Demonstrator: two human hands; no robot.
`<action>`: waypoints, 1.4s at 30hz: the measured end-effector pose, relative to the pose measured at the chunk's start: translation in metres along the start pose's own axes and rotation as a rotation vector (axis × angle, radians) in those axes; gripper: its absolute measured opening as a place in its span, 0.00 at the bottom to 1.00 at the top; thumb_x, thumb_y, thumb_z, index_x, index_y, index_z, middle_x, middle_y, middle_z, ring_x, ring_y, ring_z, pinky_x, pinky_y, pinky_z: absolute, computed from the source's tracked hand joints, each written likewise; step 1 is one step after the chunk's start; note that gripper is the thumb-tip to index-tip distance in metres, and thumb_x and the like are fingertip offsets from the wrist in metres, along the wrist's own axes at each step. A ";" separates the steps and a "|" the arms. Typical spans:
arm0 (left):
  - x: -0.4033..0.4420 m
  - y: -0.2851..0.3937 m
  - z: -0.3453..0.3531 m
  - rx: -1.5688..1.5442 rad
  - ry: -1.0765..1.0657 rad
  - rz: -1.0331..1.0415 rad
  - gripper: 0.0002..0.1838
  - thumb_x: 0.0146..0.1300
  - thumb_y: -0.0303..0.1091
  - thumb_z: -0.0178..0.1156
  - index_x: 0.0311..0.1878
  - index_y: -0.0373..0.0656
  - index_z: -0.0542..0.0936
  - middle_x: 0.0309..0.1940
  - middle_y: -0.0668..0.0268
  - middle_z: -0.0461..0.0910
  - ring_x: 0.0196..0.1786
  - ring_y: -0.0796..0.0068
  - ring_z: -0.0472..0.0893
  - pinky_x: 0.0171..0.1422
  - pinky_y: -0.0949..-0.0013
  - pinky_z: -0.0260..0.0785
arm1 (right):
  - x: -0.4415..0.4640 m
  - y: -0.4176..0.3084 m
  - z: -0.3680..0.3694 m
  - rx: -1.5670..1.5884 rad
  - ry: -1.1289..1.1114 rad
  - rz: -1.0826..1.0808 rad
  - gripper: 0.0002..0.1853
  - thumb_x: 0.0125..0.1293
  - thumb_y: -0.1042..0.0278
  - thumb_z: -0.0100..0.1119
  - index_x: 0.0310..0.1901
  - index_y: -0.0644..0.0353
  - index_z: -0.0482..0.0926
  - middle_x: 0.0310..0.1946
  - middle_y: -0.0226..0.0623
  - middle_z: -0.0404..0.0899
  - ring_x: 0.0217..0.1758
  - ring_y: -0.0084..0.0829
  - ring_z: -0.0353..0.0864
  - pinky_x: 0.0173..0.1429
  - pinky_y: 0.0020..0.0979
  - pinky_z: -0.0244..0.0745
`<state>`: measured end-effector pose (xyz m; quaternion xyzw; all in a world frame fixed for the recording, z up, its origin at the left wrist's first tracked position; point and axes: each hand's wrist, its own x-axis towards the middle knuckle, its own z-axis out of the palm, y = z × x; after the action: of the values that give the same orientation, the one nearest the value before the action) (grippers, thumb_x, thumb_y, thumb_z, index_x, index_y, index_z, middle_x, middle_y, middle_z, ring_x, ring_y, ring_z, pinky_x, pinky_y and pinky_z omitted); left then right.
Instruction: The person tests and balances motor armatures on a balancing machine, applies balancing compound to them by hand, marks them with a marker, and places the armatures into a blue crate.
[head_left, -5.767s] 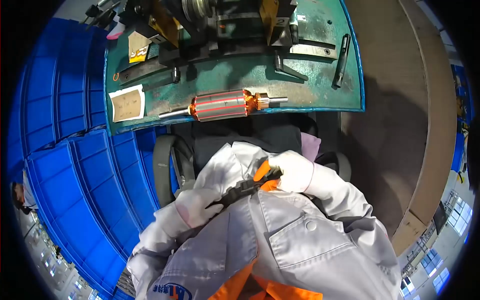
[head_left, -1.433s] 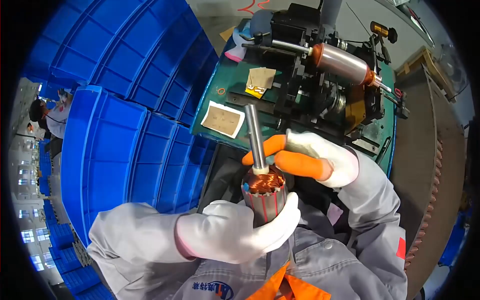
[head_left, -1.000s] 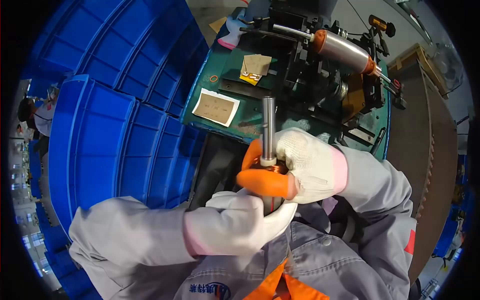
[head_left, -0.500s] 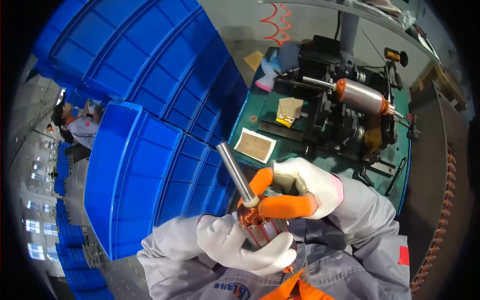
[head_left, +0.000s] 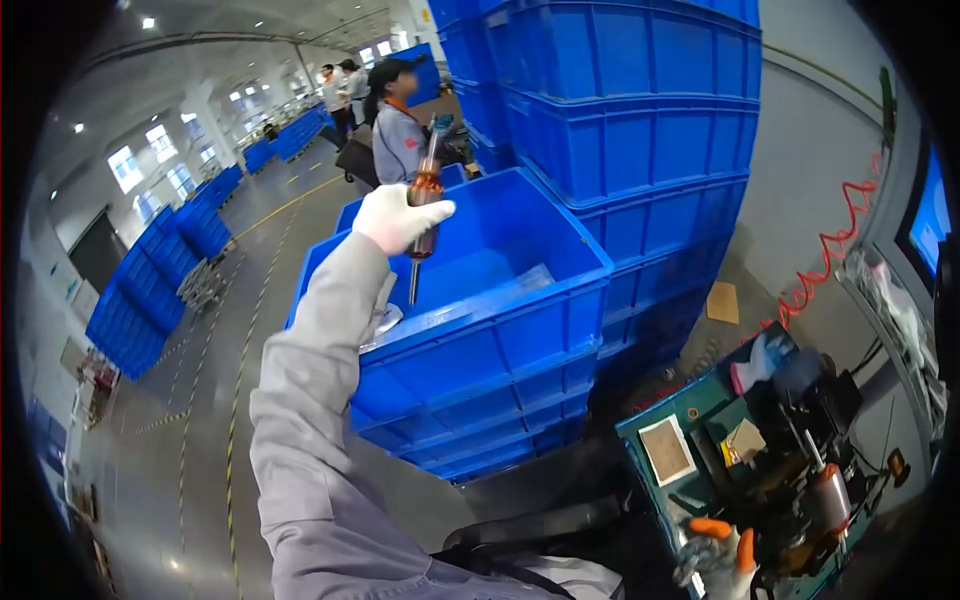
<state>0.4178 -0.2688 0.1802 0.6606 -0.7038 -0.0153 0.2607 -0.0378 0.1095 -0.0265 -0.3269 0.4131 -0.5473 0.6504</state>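
My left hand (head_left: 392, 218), in a white glove, is wrapped round a motor armature (head_left: 427, 188) with copper windings and a steel shaft. It holds the armature upright above the open top of a blue crate (head_left: 480, 338), one shaft end pointing down into it. Low at the right, my right hand (head_left: 728, 560), gloved with orange fingertips, is by the front edge of the green workbench (head_left: 640, 450). Two of its fingers stand apart, with no held thing visible between them; the rest is partly cut off. A second armature (head_left: 830, 497) sits in the black machine on the bench.
Tall stacks of blue crates (head_left: 640, 140) rise behind the open one, which has clear plastic (head_left: 530, 280) inside. A co-worker (head_left: 398, 135) is just beyond it. A red coiled hose (head_left: 835, 245) hangs at the right. A card (head_left: 667, 450) lies on the bench.
The view has swung left toward the crates. My left hand has carried the armature from in front of my body out over the open crate. My right hand has come off the armature.
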 end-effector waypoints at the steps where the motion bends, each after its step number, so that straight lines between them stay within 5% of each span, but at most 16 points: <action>1: 0.027 -0.051 0.017 -0.189 -0.145 -0.171 0.34 0.47 0.63 0.76 0.32 0.34 0.86 0.27 0.54 0.86 0.30 0.63 0.86 0.37 0.63 0.77 | -0.010 -0.013 0.010 -0.076 0.009 0.021 0.28 0.76 0.46 0.49 0.69 0.54 0.73 0.37 0.49 0.83 0.32 0.42 0.85 0.37 0.42 0.82; 3: 0.033 -0.103 0.045 -0.105 -0.230 -0.442 0.36 0.40 0.60 0.81 0.35 0.31 0.87 0.28 0.56 0.85 0.27 0.65 0.82 0.33 0.61 0.75 | -0.021 0.016 -0.006 -0.153 0.093 -0.032 0.28 0.76 0.46 0.51 0.67 0.58 0.73 0.36 0.49 0.82 0.26 0.37 0.82 0.26 0.37 0.79; 5: 0.027 -0.134 0.069 0.071 -0.325 -0.544 0.34 0.41 0.56 0.82 0.38 0.33 0.88 0.33 0.53 0.86 0.30 0.64 0.83 0.35 0.58 0.74 | -0.012 0.023 -0.023 0.042 0.388 0.578 0.31 0.74 0.46 0.54 0.67 0.64 0.72 0.35 0.49 0.82 0.27 0.36 0.82 0.27 0.37 0.80; 6: 0.023 -0.147 0.074 0.058 -0.441 -0.558 0.38 0.37 0.63 0.81 0.37 0.33 0.87 0.32 0.53 0.86 0.30 0.61 0.83 0.34 0.58 0.74 | -0.014 0.037 -0.029 0.243 0.394 0.526 0.31 0.74 0.46 0.55 0.66 0.65 0.72 0.35 0.50 0.82 0.27 0.37 0.83 0.27 0.37 0.80; 8: 0.022 -0.173 0.090 0.064 -0.525 -0.705 0.32 0.44 0.56 0.81 0.38 0.33 0.87 0.32 0.54 0.86 0.30 0.63 0.84 0.33 0.59 0.75 | -0.024 0.061 -0.031 0.645 0.410 0.438 0.30 0.73 0.48 0.56 0.65 0.65 0.73 0.36 0.51 0.82 0.28 0.40 0.84 0.27 0.38 0.81; 11: 0.027 -0.214 0.114 -0.262 -0.537 -0.841 0.26 0.49 0.49 0.80 0.40 0.34 0.87 0.33 0.56 0.87 0.30 0.65 0.85 0.33 0.61 0.76 | -0.007 0.029 0.005 0.138 0.305 0.460 0.27 0.73 0.49 0.58 0.65 0.58 0.74 0.34 0.45 0.80 0.27 0.35 0.81 0.29 0.33 0.79; 12: 0.016 -0.173 0.094 -0.137 -0.504 -0.774 0.26 0.49 0.51 0.80 0.38 0.35 0.86 0.32 0.56 0.87 0.30 0.66 0.85 0.34 0.61 0.76 | -0.002 0.011 0.031 0.042 0.217 0.329 0.19 0.73 0.52 0.59 0.59 0.52 0.77 0.29 0.33 0.75 0.25 0.25 0.73 0.29 0.27 0.72; 16: 0.026 -0.159 0.122 -0.161 -0.523 -0.730 0.28 0.49 0.57 0.77 0.33 0.38 0.86 0.27 0.61 0.84 0.26 0.68 0.81 0.31 0.62 0.71 | 0.033 0.021 0.018 0.289 0.430 0.824 0.08 0.72 0.57 0.60 0.46 0.47 0.76 0.26 0.23 0.67 0.24 0.17 0.65 0.27 0.24 0.62; 22: 0.037 -0.166 0.165 -0.241 -0.531 -0.665 0.24 0.54 0.57 0.74 0.32 0.42 0.84 0.23 0.59 0.82 0.21 0.68 0.83 0.20 0.64 0.70 | 0.033 0.049 -0.009 0.575 0.419 0.915 0.12 0.72 0.57 0.60 0.51 0.50 0.76 0.28 0.24 0.69 0.25 0.18 0.66 0.30 0.23 0.64; 26: 0.048 -0.187 0.105 -0.006 -0.658 -0.582 0.30 0.55 0.64 0.68 0.36 0.40 0.89 0.31 0.55 0.86 0.30 0.63 0.87 0.35 0.64 0.78 | 0.032 0.017 0.052 -0.261 0.191 0.495 0.18 0.73 0.58 0.60 0.59 0.57 0.74 0.30 0.27 0.70 0.29 0.19 0.68 0.32 0.24 0.65; 29: 0.029 -0.238 0.105 0.464 -0.953 -0.260 0.25 0.54 0.58 0.73 0.38 0.43 0.90 0.31 0.59 0.88 0.30 0.67 0.85 0.39 0.63 0.77 | 0.043 0.028 0.039 0.044 0.272 0.690 0.22 0.73 0.57 0.61 0.63 0.59 0.73 0.32 0.27 0.71 0.32 0.20 0.69 0.34 0.24 0.66; 31: 0.012 -0.256 0.109 0.543 -0.866 -0.250 0.26 0.41 0.56 0.80 0.36 0.43 0.91 0.34 0.60 0.90 0.34 0.67 0.87 0.44 0.64 0.79 | 0.045 0.015 0.051 0.320 0.265 0.638 0.22 0.73 0.58 0.62 0.63 0.58 0.73 0.32 0.26 0.71 0.32 0.20 0.69 0.34 0.24 0.66; 34: 0.021 -0.268 0.133 0.558 -0.974 -0.244 0.25 0.40 0.52 0.81 0.36 0.43 0.91 0.34 0.59 0.89 0.39 0.63 0.89 0.44 0.61 0.80 | 0.055 0.067 -0.019 0.534 0.438 1.026 0.20 0.74 0.56 0.61 0.61 0.56 0.75 0.31 0.23 0.70 0.31 0.20 0.69 0.35 0.26 0.66; 37: 0.006 -0.254 0.129 0.514 -0.753 -0.319 0.13 0.47 0.46 0.74 0.32 0.49 0.90 0.34 0.58 0.89 0.40 0.58 0.89 0.47 0.60 0.81 | 0.042 0.022 0.043 0.156 0.307 0.667 0.11 0.74 0.55 0.57 0.49 0.51 0.79 0.28 0.21 0.68 0.30 0.21 0.68 0.33 0.27 0.66; 39: -0.001 -0.220 0.111 0.611 -0.717 -0.282 0.13 0.49 0.44 0.73 0.36 0.50 0.91 0.37 0.57 0.89 0.42 0.57 0.89 0.49 0.59 0.81 | 0.058 0.023 0.042 0.189 0.455 0.905 0.10 0.75 0.54 0.57 0.35 0.46 0.78 0.30 0.22 0.69 0.30 0.22 0.67 0.33 0.29 0.66; 42: 0.047 -0.193 0.070 0.800 -0.544 -0.004 0.12 0.56 0.43 0.64 0.39 0.51 0.91 0.38 0.61 0.89 0.38 0.65 0.88 0.39 0.62 0.80 | 0.038 0.011 0.052 0.000 0.484 0.772 0.12 0.74 0.55 0.57 0.31 0.44 0.77 0.30 0.23 0.70 0.30 0.22 0.67 0.32 0.29 0.65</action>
<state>0.5693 -0.3601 0.0648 0.6824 -0.6960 0.0840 -0.2073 0.0155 0.0729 -0.0199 -0.0115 0.6449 -0.3256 0.6914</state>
